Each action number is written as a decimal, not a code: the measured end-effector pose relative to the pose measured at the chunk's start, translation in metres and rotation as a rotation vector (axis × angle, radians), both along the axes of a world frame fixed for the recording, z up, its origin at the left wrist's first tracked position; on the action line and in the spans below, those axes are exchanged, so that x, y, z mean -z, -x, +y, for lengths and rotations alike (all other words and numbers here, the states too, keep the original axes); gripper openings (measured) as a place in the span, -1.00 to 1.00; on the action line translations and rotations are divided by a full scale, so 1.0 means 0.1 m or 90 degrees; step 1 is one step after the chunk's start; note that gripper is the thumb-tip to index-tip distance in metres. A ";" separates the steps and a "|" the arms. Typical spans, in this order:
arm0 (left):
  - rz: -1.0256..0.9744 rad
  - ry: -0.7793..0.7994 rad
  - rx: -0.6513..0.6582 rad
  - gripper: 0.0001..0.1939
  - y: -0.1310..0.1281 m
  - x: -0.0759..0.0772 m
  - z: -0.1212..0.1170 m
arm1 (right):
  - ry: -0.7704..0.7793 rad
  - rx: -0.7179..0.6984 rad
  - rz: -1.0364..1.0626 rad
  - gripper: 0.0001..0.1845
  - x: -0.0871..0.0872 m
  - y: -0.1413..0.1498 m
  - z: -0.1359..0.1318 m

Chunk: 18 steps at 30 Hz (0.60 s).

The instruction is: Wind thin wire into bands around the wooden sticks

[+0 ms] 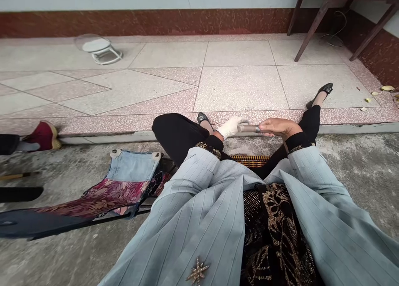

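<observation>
In front of my lap my two hands meet at a short grey-brown cylinder (247, 128) with a silvery band near its right end. My left hand (230, 127) wears a white glove, and its fingers curl around the cylinder's left end. My bare right hand (279, 126) pinches the banded end between thumb and fingers. The cylinder lies roughly level; its exact kind cannot be made out. Beneath the hands, between my knees, part of a yellow-and-dark woven item (251, 160) shows.
A folding chair with denim and floral cloth (121, 190) stands at my left. Beyond it is another person's red shoe (43, 136). A small white stool (101, 49) stands on the raised tiled step (237, 86). Dark wooden table legs (313, 30) and a loose cable (338, 30) are far right.
</observation>
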<state>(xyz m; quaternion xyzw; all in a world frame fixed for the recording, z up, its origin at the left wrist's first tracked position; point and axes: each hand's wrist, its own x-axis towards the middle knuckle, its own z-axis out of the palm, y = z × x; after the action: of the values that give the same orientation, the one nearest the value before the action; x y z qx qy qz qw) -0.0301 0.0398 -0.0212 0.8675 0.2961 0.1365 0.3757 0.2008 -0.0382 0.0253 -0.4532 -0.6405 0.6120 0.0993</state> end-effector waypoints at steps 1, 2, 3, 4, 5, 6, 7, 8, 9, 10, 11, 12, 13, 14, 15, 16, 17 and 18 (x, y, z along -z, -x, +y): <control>0.019 -0.024 -0.002 -0.72 0.00 -0.03 0.01 | 0.001 -0.053 -0.054 -0.40 0.00 0.00 0.02; 0.027 -0.039 0.005 -0.71 -0.01 -0.06 0.01 | -0.001 -0.088 -0.128 -0.41 0.00 0.00 0.04; 0.034 -0.048 0.020 -0.71 -0.02 -0.09 0.00 | -0.007 -0.101 -0.215 -0.43 0.02 0.00 0.06; 0.037 -0.045 0.030 -0.71 -0.04 -0.12 -0.02 | -0.021 -0.092 -0.306 -0.45 0.04 0.00 0.09; 0.038 -0.032 0.040 -0.71 -0.06 -0.15 -0.05 | -0.044 -0.067 -0.389 -0.47 0.06 0.01 0.12; 0.035 -0.008 0.043 -0.71 -0.08 -0.17 -0.09 | -0.074 -0.032 -0.457 -0.49 0.08 0.01 0.14; 0.024 0.029 0.038 -0.71 -0.10 -0.18 -0.12 | -0.106 0.004 -0.506 -0.50 0.11 0.02 0.17; 0.008 0.067 0.029 -0.71 -0.12 -0.18 -0.16 | -0.134 0.036 -0.538 -0.48 0.13 0.02 0.18; -0.009 0.103 0.020 -0.71 -0.13 -0.17 -0.19 | -0.160 0.064 -0.555 -0.47 0.16 0.01 0.20; -0.025 0.130 0.012 -0.71 -0.14 -0.16 -0.21 | -0.176 0.091 -0.563 -0.44 0.17 0.01 0.21; -0.037 0.148 0.008 -0.71 -0.15 -0.14 -0.23 | -0.183 0.116 -0.561 -0.42 0.19 0.00 0.21; -0.044 0.159 0.008 -0.71 -0.15 -0.11 -0.25 | -0.187 0.138 -0.552 -0.41 0.20 -0.01 0.21; -0.048 0.167 0.009 -0.71 -0.15 -0.09 -0.26 | -0.189 0.157 -0.534 -0.41 0.22 -0.01 0.21; -0.054 0.175 0.013 -0.72 -0.15 -0.06 -0.26 | -0.190 0.175 -0.508 -0.41 0.23 -0.02 0.20; -0.065 0.186 0.020 -0.72 -0.15 -0.03 -0.26 | -0.186 0.194 -0.474 -0.42 0.24 -0.02 0.19; -0.078 0.200 0.027 -0.73 -0.15 0.00 -0.26 | -0.178 0.212 -0.431 -0.43 0.25 -0.02 0.18; -0.090 0.216 0.032 -0.74 -0.15 0.02 -0.26 | -0.168 0.229 -0.381 -0.45 0.26 -0.02 0.17; -0.099 0.233 0.035 -0.74 -0.15 0.05 -0.26 | -0.154 0.246 -0.329 -0.47 0.27 -0.01 0.16</control>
<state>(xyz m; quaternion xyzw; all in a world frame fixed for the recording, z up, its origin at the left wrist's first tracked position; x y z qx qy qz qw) -0.0151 0.0139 -0.0261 0.7792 0.2627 0.1366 0.5525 0.2018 -0.0223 -0.0021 -0.6911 -0.6148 0.3666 0.1006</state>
